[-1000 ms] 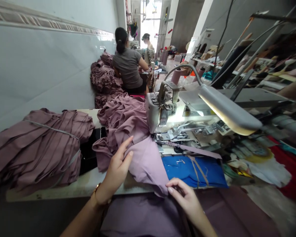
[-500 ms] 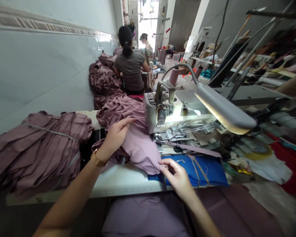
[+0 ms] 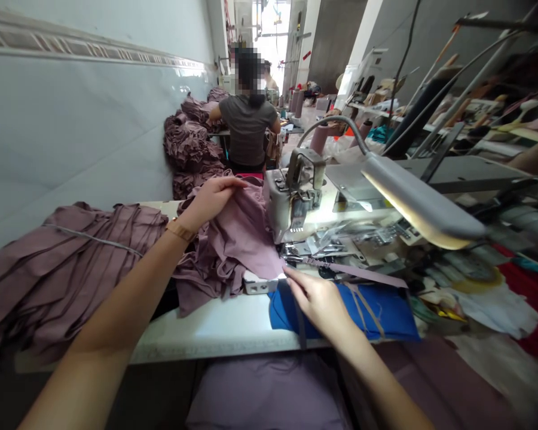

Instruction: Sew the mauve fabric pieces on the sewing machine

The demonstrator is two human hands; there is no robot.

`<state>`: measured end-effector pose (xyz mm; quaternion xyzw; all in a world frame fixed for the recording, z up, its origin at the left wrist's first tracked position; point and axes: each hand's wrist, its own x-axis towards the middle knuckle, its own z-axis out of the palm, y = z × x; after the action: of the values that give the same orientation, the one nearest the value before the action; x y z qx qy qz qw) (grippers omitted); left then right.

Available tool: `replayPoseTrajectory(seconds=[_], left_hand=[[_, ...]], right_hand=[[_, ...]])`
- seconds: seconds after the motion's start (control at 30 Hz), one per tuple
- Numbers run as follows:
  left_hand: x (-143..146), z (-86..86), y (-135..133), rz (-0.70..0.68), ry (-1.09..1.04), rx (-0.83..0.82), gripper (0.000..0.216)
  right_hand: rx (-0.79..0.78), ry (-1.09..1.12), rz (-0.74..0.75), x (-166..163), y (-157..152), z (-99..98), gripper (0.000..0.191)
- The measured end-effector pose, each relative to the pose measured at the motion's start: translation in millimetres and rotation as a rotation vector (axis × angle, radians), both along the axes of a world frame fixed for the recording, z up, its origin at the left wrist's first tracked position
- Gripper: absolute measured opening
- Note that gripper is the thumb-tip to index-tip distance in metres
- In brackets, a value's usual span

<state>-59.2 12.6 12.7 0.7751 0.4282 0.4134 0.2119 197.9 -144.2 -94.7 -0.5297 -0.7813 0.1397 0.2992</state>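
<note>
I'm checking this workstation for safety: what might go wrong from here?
The right hand has its fingers at the edge of the mauve fabric, near the sewing machine; they might get caught if they stray under its needles.
The fabric lies bunched by the left hand, so a fold could feed in crooked.
The blue cloth beneath the right hand might get dragged along.

Past 1 second: left hand (image 3: 210, 202) farther forward on mauve cloth (image 3: 246, 236), right hand (image 3: 317, 298) nearer sewing machine (image 3: 277, 203); cloth's edge drawn up, baring more surface (image 3: 201, 329), blue fabric (image 3: 281, 309).
</note>
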Motion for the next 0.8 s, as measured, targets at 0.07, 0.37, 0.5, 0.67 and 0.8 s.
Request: replayPoseTrajectory(seconds=[0.07, 0.37, 0.5, 0.67, 0.8], left_hand=[[-3.1, 3.1, 2.6, 0.039, 0.006, 0.003, 0.036], [-35.6, -54.3, -152.6, 0.442, -0.476, -0.418, 0.045], [-11.7, -81.5, -255.2, 0.445, -0.633, -0.791, 0.043], [-3.2, -73.2, -275.0, 0.498, -0.439, -0.663, 0.052], [-8.5, -57.6, -234.9, 0.635, 0.194, -0.178, 0.05]], right_hand=[[-0.016, -0.049, 0.0, -0.7, 6.5, 7.0, 0.034], [-0.409, 0.563, 0.013, -7.1, -26.6, -9.4, 0.024], [-0.705, 1.075, 0.173, -33.2, -40.5, -28.6, 0.041], [-0.783, 1.272, 0.149, -67.1, -45.4, -37.7, 0.04], [-0.716, 1.285, 0.133, -73.9, -50.0, -43.1, 0.029]])
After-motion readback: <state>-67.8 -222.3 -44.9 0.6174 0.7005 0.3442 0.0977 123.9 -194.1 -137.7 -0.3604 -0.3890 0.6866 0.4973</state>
